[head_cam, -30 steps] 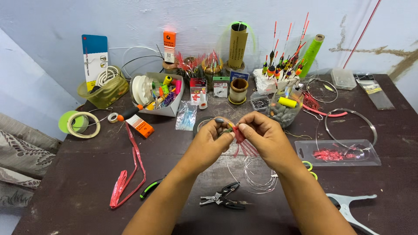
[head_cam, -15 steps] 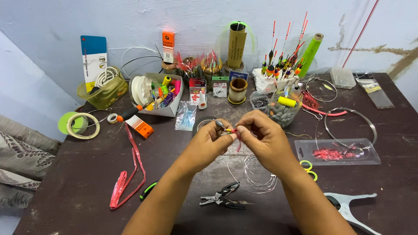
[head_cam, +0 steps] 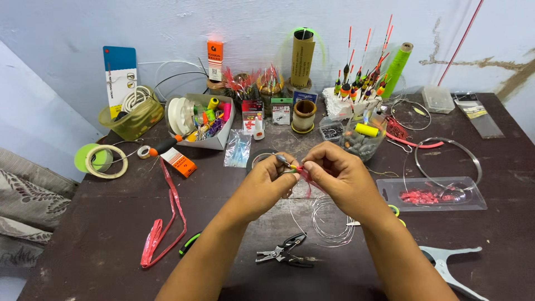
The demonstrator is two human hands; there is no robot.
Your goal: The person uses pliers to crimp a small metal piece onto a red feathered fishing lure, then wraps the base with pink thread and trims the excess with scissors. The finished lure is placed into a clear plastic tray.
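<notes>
At the centre of the dark wooden table, the left hand and the right hand meet fingertip to fingertip above the tabletop. Both hands are closed in a pinch on one small fishing lure, a piece with a metal tip, a yellow-green bead and pink strands trailing down toward 5 o'clock. The left thumb and forefinger grip its metal end; the right fingers grip the pink end, so the lure spans the gap between the two hands. Directly below the hands, at 6 o'clock, lies a loose coil of clear fishing line, and further toward 6 o'clock a pair of black pliers rests flat on the table. At 3 o'clock from the hands sits a clear plastic tray containing pink lures. At 8 o'clock a red ribbon strip lies stretched out. At 9 o'clock, well apart, a roll of green tape lies flat. At 12 o'clock a small spool of tan thread stands upright, and at 1 o'clock a white foam block carries a cluster of upright fishing floats. At 11 o'clock an open white box holds mixed coloured tackle.
</notes>
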